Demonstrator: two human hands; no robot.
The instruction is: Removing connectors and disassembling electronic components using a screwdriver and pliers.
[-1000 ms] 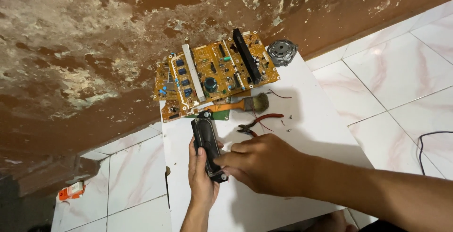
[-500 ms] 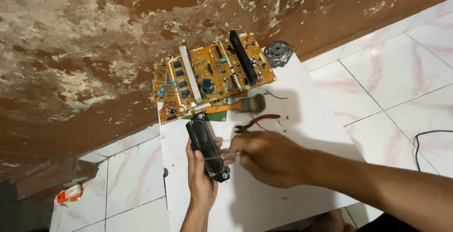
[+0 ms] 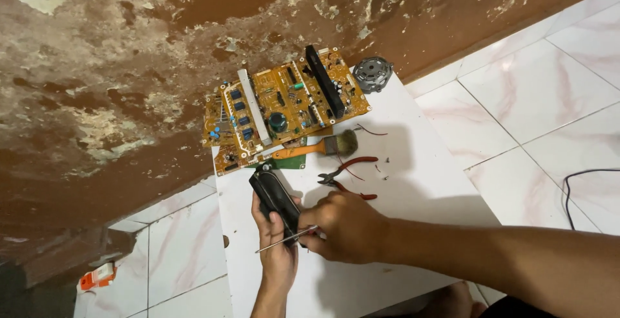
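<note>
Long black plastic part [image 3: 276,195] gripped in left hand [image 3: 276,253]; thin metal screwdriver [image 3: 287,238] pinched by right hand [image 3: 345,226], tip not yet on part. Orange circuit board [image 3: 284,108] left untouched nearby.

Left hand [image 3: 276,240] reached up from below, palm up, fingers curled in grip. Right hand [image 3: 342,226] came across from right, forearm bare, fingers pinched shut beside left thumb.

The left hand [image 3: 278,243] hides the black part's [image 3: 276,196] lower end, and the black cable [image 3: 584,182] runs off the right edge.
</note>
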